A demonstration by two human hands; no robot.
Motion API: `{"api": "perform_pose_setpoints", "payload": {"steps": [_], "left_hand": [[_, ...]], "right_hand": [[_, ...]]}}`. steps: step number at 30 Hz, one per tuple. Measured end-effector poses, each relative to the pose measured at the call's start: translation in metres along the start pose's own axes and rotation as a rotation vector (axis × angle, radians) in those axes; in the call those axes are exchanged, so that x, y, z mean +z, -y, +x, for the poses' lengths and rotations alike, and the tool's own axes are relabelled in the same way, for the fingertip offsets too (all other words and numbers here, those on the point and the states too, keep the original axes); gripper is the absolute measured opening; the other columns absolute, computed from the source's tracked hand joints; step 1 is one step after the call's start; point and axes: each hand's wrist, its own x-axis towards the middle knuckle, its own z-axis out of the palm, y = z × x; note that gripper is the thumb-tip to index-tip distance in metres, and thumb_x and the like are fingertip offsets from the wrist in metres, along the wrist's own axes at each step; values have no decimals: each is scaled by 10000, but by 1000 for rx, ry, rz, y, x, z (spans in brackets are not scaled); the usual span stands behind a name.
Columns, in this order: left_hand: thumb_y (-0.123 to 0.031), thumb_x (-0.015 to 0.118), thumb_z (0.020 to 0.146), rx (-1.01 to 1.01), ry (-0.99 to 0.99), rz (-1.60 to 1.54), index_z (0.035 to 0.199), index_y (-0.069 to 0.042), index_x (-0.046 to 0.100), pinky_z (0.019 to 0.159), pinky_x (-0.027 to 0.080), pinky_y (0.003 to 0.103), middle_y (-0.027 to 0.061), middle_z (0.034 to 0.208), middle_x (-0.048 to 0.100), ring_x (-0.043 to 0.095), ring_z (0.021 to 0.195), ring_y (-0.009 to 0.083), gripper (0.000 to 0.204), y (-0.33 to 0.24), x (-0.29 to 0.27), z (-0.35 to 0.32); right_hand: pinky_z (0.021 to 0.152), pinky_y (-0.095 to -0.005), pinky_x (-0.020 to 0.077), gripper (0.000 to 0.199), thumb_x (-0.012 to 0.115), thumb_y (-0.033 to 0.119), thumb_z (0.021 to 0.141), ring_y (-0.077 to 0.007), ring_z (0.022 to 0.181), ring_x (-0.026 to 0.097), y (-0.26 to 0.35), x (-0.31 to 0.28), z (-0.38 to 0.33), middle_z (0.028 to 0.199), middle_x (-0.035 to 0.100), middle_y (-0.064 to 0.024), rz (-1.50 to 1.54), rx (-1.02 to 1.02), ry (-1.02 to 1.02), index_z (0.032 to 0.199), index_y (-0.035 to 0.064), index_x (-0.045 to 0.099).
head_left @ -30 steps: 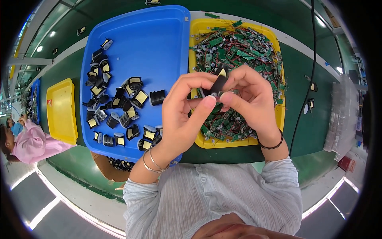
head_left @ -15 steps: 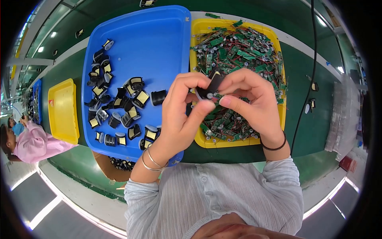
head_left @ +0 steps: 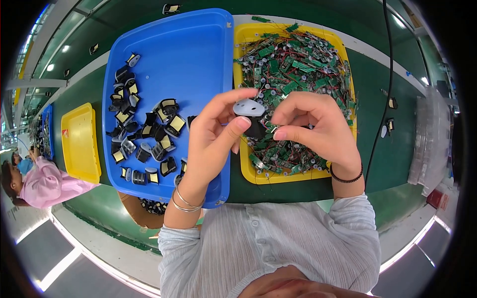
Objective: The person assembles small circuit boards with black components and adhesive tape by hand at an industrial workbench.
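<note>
**Pale cap now faces up between both hands**

Since half a second ago the small part has turned: then it showed mostly its black side, and now a pale grey rounded cap (head_left: 249, 107) faces the camera on top of the black housing (head_left: 256, 128). Both hands have stayed over the seam between the two trays.

The left hand (head_left: 214, 134) has its fingers (head_left: 237, 125) closed on the piece, thumb pressed to the black housing and forefinger arched over the cap. The right hand (head_left: 314, 130) pinches the same piece from the other side, fingertips curled in tight against its edge. The one part hangs above the inner rim of the yellow tray (head_left: 247, 169).

Two thin metal bangles (head_left: 186, 202) circle the left wrist; one black band (head_left: 345, 178) circles the right.

Under the left hand sits one large blue tray (head_left: 189, 44) holding roughly thirty black housings with cream or grey faces (head_left: 149, 131), bunched in its left half. The yellow tray is heaped with green circuit boards and red wires (head_left: 293, 64), too many to count.

On the green bench (head_left: 392, 154), four or so loose small parts lie to the right near a black cable (head_left: 380, 119). A second, smaller yellow tray (head_left: 79, 141) stands left, bearing a small red triangular label at its near edge. A stack of clear plastic trays (head_left: 430, 139) sits far right. A person in pink (head_left: 44, 184) works at lower left.
</note>
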Motion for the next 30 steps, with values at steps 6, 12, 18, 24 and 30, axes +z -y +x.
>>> {"api": "perform_pose_setpoints", "payload": {"steps": [6, 12, 18, 24, 30], "left_hand": [[-77, 553, 819, -122, 39, -315, 1132, -6, 441, 484, 457, 177, 59, 875, 566, 527, 617, 68, 340, 7, 9, -2], [-72, 561, 812, -92, 19, -341, 1132, 2, 410, 497, 489, 198, 82, 902, 560, 547, 643, 101, 361, 8, 15, -5], [-72, 561, 810, -60, 25, -365, 1131, -2, 410, 511, 499, 203, 94, 908, 556, 552, 668, 106, 361, 10, 15, -7], [-62, 558, 810, -40, 12, -324, 1129, -1, 410, 525, 503, 205, 90, 942, 548, 548, 701, 110, 357, 9, 17, -8], [-44, 577, 794, 66, -77, -191, 1118, -5, 428, 550, 509, 210, 88, 972, 537, 531, 759, 104, 359, 7, 22, -10]], "right_hand": [[490, -148, 368, 132, 663, 83, 736, -18, 593, 506, -11, 2, 1, 698, 566, 12, 274, 22, 22, 722, 35, 541], [481, -151, 338, 162, 665, 113, 751, -4, 588, 473, -16, 9, 2, 671, 542, 26, 501, -15, -5, 745, 53, 514], [490, -144, 353, 170, 673, 97, 740, -8, 597, 488, -16, 12, 3, 676, 550, 20, 560, -41, 4, 741, 55, 508], [460, -142, 353, 189, 682, 99, 729, -7, 572, 489, -16, 9, 2, 675, 556, 17, 536, 14, 54, 730, 55, 498], [429, -143, 339, 189, 689, 112, 719, -6, 543, 476, -9, 7, 1, 649, 552, 20, 430, 55, 25, 717, 55, 509]]}}
